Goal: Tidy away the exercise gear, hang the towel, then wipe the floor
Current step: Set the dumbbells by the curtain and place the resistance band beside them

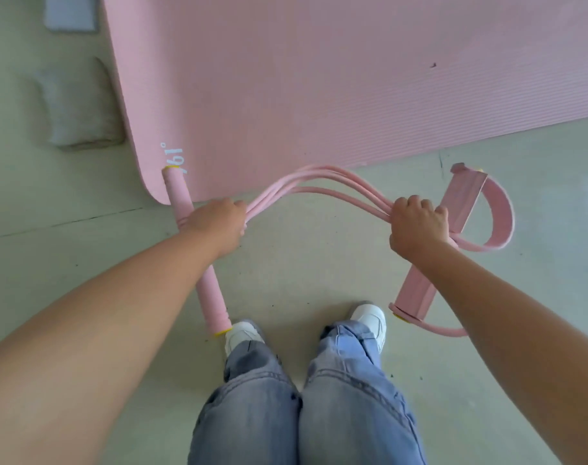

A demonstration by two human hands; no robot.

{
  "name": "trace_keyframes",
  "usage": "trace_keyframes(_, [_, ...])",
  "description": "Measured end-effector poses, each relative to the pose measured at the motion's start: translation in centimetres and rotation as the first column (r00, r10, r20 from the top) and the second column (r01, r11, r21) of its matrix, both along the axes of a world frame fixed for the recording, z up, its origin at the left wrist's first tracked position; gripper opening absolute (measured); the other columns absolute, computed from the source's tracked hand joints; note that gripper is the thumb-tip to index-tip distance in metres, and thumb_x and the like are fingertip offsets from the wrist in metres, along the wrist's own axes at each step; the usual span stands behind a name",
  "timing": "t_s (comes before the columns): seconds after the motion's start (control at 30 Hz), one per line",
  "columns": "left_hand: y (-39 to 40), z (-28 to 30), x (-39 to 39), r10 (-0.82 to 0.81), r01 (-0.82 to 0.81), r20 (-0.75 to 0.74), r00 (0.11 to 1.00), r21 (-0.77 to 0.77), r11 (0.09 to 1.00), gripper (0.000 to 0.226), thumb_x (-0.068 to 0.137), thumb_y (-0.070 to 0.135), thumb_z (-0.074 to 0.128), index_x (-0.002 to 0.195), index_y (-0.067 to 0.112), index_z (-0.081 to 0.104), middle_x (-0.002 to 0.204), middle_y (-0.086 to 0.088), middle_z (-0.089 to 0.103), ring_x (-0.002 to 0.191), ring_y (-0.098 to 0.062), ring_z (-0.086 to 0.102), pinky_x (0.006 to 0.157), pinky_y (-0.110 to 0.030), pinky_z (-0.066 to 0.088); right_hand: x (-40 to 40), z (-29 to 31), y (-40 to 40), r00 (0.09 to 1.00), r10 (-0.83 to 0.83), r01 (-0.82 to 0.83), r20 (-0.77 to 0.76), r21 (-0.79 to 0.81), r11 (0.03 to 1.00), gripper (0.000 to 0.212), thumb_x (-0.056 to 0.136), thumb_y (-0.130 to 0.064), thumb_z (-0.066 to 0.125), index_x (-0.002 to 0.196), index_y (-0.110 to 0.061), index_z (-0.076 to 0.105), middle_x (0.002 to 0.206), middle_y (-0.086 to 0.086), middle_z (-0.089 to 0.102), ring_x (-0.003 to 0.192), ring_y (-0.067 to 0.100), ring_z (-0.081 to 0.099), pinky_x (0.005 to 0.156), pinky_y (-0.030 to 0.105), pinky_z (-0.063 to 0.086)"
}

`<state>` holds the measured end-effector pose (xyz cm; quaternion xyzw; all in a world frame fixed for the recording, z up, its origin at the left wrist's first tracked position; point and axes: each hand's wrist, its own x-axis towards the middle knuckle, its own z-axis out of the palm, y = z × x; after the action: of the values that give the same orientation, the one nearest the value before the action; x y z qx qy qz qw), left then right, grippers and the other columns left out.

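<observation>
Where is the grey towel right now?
The grey towel lies folded on the floor at the upper left of the head view, just left of the pink mat, untouched by either hand.

the left hand covers the middle of the foam handle, hiding where the tubes join it. the right hand likewise hides the tubes' other ends. beyond both hands, the mat runs off the top and right edges. its white print is partly hidden by the handle's tip.
</observation>
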<state>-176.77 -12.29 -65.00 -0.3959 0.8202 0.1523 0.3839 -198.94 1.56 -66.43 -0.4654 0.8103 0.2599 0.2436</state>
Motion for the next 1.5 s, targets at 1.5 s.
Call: trace_keyframes(1.5, [53.0,60.0,-71.5,-0.876,0.752,-0.352,0.331,-0.461,0.470,0.033,0.093,0.000,0.040,0.122,0.012,0.051,0.121,-0.010,0.057,0.115,-0.029,0.052,0.091,-0.036,0.043,-46.2,58.1,61.6,0.136,-0.918,0.889,0.373,-0.454,-0.053,0.009,0.083,-0.013,0.055,0.079,-0.013,0.047,0.077,0.000,0.047,0.080,0.020,0.050,0.066,0.029,0.037])
